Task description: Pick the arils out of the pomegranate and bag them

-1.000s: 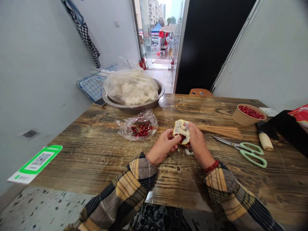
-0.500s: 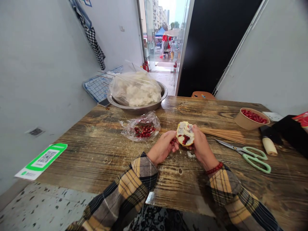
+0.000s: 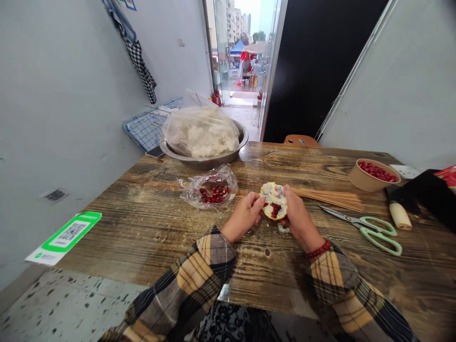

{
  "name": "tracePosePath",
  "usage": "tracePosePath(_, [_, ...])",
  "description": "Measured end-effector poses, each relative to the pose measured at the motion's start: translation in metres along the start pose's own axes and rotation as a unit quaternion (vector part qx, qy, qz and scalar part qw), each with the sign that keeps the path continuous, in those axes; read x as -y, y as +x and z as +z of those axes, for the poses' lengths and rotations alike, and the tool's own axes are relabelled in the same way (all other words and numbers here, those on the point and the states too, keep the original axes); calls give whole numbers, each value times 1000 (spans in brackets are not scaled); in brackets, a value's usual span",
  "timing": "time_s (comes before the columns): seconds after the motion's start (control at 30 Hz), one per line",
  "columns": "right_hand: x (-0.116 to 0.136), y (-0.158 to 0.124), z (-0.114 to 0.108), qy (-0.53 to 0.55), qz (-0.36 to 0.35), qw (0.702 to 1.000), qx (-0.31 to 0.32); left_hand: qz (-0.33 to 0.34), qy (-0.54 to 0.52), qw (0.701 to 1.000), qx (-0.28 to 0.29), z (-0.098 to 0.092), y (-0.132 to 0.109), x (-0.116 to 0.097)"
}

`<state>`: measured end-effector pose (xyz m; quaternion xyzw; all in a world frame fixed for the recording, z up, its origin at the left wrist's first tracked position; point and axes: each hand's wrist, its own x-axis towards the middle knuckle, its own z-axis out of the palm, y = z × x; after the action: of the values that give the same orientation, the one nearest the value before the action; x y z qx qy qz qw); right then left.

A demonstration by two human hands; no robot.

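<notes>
A broken piece of pomegranate (image 3: 273, 201), pale pith with red seeds showing, sits between both hands just above the wooden table (image 3: 149, 223). My right hand (image 3: 298, 214) wraps around its right side and holds it. My left hand (image 3: 245, 214) has its fingers curled against the fruit's left edge, thumb pressed on the pith. A small scrap of peel (image 3: 283, 229) lies on the table under the hands. A clear plastic bag with loose red seeds (image 3: 210, 190) lies just left of the hands.
A metal basin (image 3: 239, 142) holding a bag of white stuff stands at the back left. Bamboo skewers (image 3: 331, 197), green-handled scissors (image 3: 370, 227), a paper bowl of seeds (image 3: 374, 175) and a knife handle (image 3: 399, 214) lie to the right. A wall runs along the left.
The hands turned the pomegranate piece slightly and my left thumb moved onto its edge. The camera view shifted a little.
</notes>
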<state>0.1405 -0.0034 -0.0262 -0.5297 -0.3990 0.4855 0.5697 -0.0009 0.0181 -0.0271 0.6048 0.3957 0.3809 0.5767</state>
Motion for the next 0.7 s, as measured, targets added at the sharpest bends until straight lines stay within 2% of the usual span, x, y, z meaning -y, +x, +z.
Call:
tracePosePath(0.13, [-4,-1,0,-32,-24,999,-7,-8,-8,1000,-27,2,1,4])
tracePosePath(0.37, [-2,2,0,12,9,1000,0,-43,-100,994,-11,4,-6,-8])
tracePosePath(0.5, [-2,3,-1,3,-7,1000,-6,-42,-73,996,3,3,-5,-11])
tracePosePath(0.7, [-5,2,-3,-44,-33,998,-11,-23,-19,999,-15,2,-3,-8])
